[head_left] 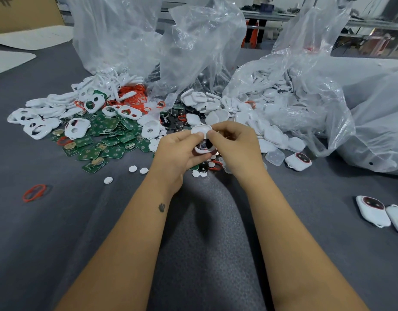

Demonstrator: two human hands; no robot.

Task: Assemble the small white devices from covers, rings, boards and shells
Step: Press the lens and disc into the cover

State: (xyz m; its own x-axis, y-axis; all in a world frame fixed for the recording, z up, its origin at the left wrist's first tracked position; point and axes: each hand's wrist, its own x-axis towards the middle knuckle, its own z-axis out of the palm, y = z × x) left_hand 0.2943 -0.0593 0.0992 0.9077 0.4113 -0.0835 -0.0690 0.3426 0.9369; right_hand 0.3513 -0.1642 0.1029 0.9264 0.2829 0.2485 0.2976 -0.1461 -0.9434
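Grey felt tabletop, strewn with parts before crumpled clear plastic bags; workshop benches blurred beyond. Left hand and right hand raised together just above the cloth at centre, fingers curled, jointly pinching a small white device; white shell on top, dark round inside with a trace of red showing between the thumbs. Green boards heaped to the left, some carrying coin cells; white covers with two holes beyond them; red rings piled further back; one loose red ring alone near the left edge. White shells spilling from the right bag. Finished devices lying at far right, another just beside the bag. No legible writing or brand anywhere; print on the boards too small to read.
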